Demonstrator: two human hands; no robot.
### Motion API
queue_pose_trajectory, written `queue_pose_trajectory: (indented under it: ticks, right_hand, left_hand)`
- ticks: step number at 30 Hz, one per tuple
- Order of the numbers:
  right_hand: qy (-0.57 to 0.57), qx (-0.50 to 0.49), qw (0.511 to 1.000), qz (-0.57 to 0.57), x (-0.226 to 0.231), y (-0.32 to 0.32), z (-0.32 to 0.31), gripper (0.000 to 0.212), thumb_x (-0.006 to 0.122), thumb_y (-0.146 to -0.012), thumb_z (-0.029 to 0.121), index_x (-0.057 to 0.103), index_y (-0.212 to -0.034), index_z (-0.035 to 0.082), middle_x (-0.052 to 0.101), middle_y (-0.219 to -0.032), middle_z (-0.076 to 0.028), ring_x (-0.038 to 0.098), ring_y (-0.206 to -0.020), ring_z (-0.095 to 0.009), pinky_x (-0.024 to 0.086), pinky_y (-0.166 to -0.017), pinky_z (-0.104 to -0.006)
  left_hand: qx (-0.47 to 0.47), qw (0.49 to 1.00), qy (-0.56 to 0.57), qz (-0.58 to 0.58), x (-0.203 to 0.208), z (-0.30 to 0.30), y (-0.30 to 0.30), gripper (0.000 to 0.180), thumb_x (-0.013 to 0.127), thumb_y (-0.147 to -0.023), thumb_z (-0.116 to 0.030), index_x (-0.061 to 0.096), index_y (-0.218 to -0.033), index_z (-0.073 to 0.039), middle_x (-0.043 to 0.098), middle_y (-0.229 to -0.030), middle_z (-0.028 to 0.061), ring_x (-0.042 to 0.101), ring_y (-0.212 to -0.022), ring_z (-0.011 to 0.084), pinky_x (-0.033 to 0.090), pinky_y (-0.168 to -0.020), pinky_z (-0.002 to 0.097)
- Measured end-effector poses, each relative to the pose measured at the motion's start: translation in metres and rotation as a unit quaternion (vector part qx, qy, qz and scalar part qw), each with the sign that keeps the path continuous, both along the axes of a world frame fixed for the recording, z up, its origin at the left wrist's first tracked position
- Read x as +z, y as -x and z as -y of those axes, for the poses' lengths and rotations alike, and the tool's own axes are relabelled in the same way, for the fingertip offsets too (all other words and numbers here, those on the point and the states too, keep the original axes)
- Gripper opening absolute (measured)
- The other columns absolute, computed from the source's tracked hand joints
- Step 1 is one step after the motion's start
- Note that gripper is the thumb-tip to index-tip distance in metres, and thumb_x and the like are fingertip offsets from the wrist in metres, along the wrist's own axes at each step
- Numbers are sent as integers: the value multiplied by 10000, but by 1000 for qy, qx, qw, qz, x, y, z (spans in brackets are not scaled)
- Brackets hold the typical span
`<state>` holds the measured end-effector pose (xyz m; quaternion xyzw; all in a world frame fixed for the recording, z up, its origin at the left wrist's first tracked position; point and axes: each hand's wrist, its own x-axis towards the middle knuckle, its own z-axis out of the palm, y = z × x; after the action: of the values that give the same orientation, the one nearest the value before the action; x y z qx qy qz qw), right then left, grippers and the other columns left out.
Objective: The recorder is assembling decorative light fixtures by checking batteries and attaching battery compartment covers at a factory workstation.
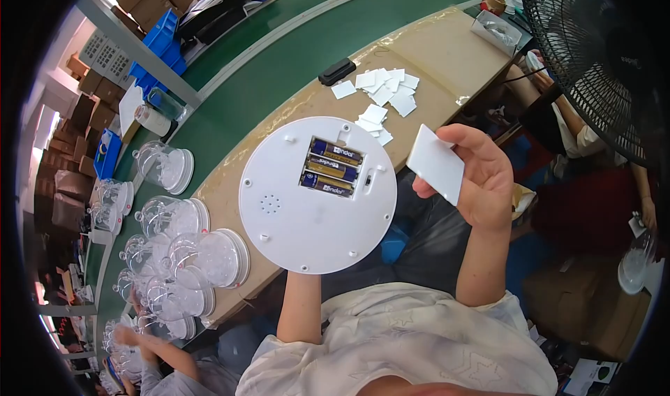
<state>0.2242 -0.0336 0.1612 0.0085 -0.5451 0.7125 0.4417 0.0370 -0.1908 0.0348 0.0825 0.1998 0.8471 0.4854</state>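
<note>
A round white plastic base is held up with its underside toward me. Three dark blue and gold batteries lie side by side in its uncovered battery compartment, and a small switch sits beside them. My left forearm runs up behind the base, which hides the hand holding it. To the right of the base, my right hand pinches a white, roughly square battery cover between thumb and fingers. The cover is apart from the base.
Several loose white covers lie on the tan worktable near a black case. Clear domes on white bases crowd the left, beside a green conveyor. A black fan stands right. Another person's arm reaches in lower left.
</note>
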Motion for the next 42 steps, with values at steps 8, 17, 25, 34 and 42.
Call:
queue_pose_trajectory:
  ticks: [8, 17, 25, 34, 42]
  right_hand:
    - [-101, -32, 994, -3, -5, 0, -12, 188, 655, -885, 183, 641, -962, 12, 560, -846, -108, 599, -723, -220, 522, -612, -300]
    - [-192, -122, 974, 23, 46, 10, 9, 323, 626, -857, 55, 543, -1140, -77, 583, -944, -137, 557, -834, -194, 466, -760, -304]
    - [-366, -152, 915, 79, 75, 31, 20, 244, 718, -613, -84, 705, -842, -2, 635, -726, -60, 507, -728, -191, 387, -662, -284]
    - [-337, -152, 926, 80, 65, 36, 27, 245, 729, -598, -114, 697, -813, 0, 678, -757, -69, 505, -717, -170, 380, -674, -279]
    - [-334, -149, 927, 89, 59, 43, 33, 228, 738, -612, -97, 699, -810, 8, 678, -752, -61, 496, -717, -164, 374, -678, -277]
  left_hand:
    - [-18, 999, -44, 11, -11, -3, -5, 551, 438, -974, -388, 335, -1416, -75, 454, -1363, 135, 483, -1219, 278, 460, -990, 426]
    - [-5, 1000, -23, -10, -37, 21, 15, 591, 427, -975, -424, 290, -1441, -87, 379, -1431, 143, 399, -1296, 288, 377, -1065, 426]
    - [-3, 999, 12, -30, -34, 36, 3, 569, 435, -977, -397, 305, -1431, -82, 401, -1409, 134, 421, -1274, 275, 402, -1037, 411]
    - [2, 998, 38, -43, -34, 44, -9, 543, 444, -978, -367, 321, -1421, -76, 425, -1385, 125, 446, -1250, 259, 431, -1006, 394]
    - [3, 997, 52, -50, -33, 45, -9, 521, 452, -980, -340, 335, -1411, -71, 447, -1363, 116, 468, -1228, 246, 457, -979, 378]
